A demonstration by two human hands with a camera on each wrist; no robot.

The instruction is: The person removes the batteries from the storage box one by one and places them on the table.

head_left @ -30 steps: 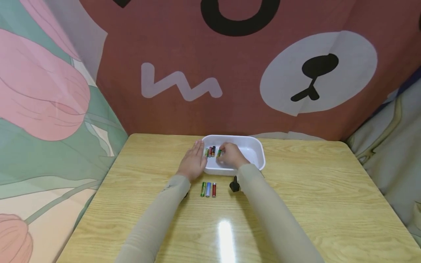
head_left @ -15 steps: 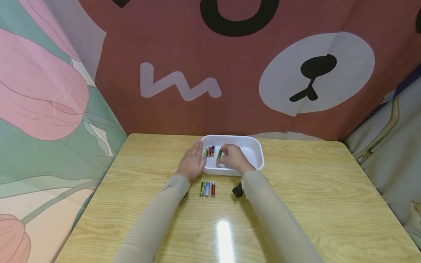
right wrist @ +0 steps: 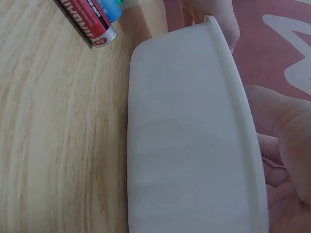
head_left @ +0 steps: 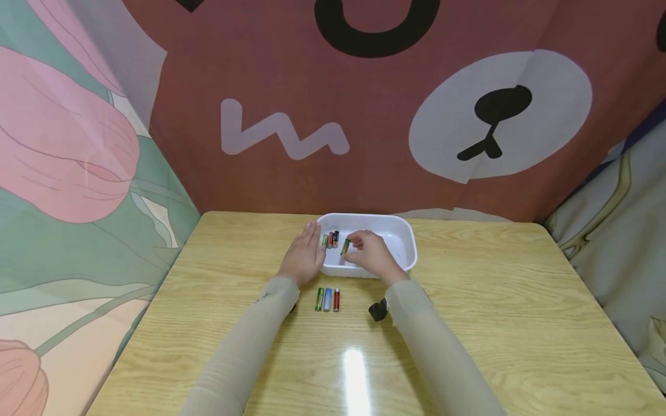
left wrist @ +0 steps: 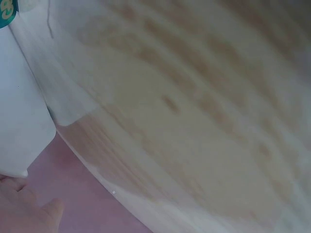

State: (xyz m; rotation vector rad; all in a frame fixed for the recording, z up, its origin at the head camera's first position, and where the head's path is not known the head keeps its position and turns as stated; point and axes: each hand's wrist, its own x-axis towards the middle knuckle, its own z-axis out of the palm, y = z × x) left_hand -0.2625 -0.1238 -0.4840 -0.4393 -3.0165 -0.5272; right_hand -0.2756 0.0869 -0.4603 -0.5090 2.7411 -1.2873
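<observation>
At the back of the table a white plastic tray [head_left: 400,222] holds several AA-size batteries. My left hand [head_left: 303,254] rests against its left rim with fingers straight. Inside the tray my right hand [head_left: 372,254] pinches a green battery [head_left: 346,247] by its ends, between thumb and fingers. Left of it, a light green battery [head_left: 325,240], a red battery [head_left: 330,240] and a black battery [head_left: 335,239] lie side by side. The tray wall [right wrist: 189,121] hides the battery in the right wrist view, where my right hand [right wrist: 289,150] shows beyond the rim.
Before the tray, a green battery [head_left: 319,299], a blue battery [head_left: 327,300] and a red battery [head_left: 336,300] lie in a row on the wooden table [head_left: 494,300]. A printed curtain [head_left: 291,185] hangs behind the table.
My right hand has shifted slightly and its wrist has drawn a little right and toward me, while the pinched green battery stays almost in place. My left hand has kept still at the rim.
</observation>
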